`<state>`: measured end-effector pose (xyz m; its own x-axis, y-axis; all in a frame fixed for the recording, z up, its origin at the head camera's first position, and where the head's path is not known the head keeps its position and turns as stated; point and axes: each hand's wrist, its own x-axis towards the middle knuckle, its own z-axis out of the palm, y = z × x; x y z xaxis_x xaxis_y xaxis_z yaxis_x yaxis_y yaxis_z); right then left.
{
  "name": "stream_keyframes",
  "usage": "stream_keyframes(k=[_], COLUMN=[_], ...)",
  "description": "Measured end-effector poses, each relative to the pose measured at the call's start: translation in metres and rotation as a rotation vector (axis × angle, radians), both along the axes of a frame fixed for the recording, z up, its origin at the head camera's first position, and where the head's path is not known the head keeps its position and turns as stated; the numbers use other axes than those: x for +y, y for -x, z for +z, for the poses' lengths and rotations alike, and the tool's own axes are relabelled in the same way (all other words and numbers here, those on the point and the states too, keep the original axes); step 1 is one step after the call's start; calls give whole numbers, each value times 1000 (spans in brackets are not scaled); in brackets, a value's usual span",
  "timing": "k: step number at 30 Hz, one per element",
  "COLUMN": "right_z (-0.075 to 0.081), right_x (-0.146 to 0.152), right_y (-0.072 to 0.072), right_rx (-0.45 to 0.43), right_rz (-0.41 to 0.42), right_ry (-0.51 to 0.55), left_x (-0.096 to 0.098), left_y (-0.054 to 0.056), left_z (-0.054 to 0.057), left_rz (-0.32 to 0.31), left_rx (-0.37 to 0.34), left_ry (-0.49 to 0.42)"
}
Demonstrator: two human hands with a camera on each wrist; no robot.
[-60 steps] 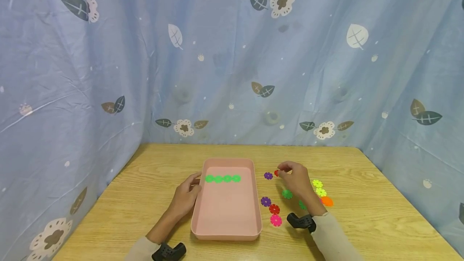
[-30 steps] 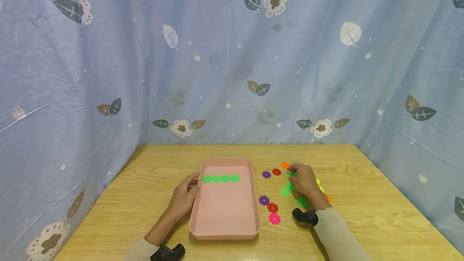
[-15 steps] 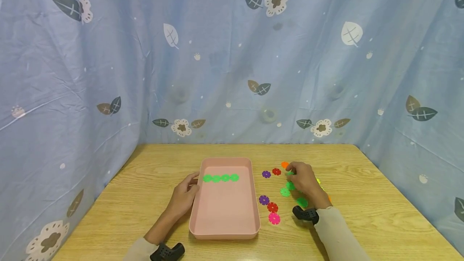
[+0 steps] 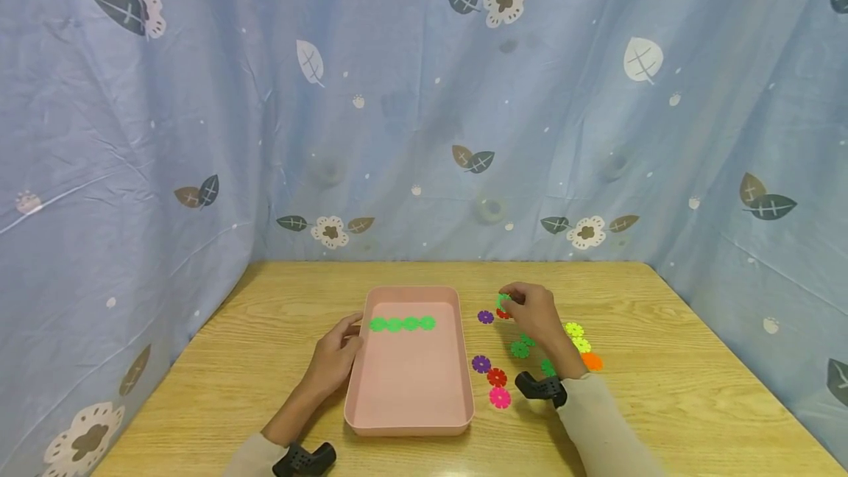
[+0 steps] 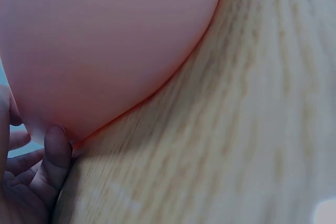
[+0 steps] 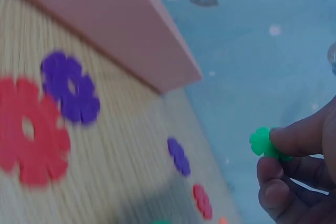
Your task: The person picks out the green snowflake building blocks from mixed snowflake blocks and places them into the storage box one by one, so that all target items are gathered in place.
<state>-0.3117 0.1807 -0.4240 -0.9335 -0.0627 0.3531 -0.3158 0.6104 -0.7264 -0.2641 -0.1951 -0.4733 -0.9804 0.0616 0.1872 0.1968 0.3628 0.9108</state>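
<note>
My right hand (image 4: pixel 535 310) pinches a light green plastic snowflake disc (image 6: pixel 261 141) between thumb and fingers. In the head view this disc is above a red disc (image 4: pixel 502 314) and near a purple disc (image 4: pixel 486 317). On the left, the fingers of my left hand (image 4: pixel 336 355) touch the outer wall of a pink rectangular tray (image 4: pixel 351 389). The left wrist view has its thumb against the tray wall, low by the table. Inside the tray, toward its far end, several light green discs (image 4: pixel 411 324) lie in a row.
Right of the tray lie a purple disc (image 4: pixel 481 364), a red disc (image 4: pixel 497 377) and a pink disc (image 4: pixel 500 397). Green discs (image 4: pixel 520 350) lie near my right forearm. Yellow discs (image 4: pixel 574 330) and an orange disc (image 4: pixel 592 361) are beyond it. A patterned blue curtain (image 4: pixel 424 168) surrounds the wooden table.
My right hand came away from the red disc, reached right to the green discs, and has now moved back left with a green disc in its fingers. The left hand stays at the tray.
</note>
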Motion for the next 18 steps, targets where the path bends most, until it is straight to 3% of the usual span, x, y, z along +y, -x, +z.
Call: stream_keyframes(k=[9,18], right_z=[4,3], right_x=[-29,-63], right_y=[-1,1], right_rx=[-33,-51], right_rz=[44,126], right_ry=[110,143], left_x=[-1,1], left_y=[1,1], left_z=[0,-1], left_rz=[20,13], left_rx=[11,25], left_ry=[25,23])
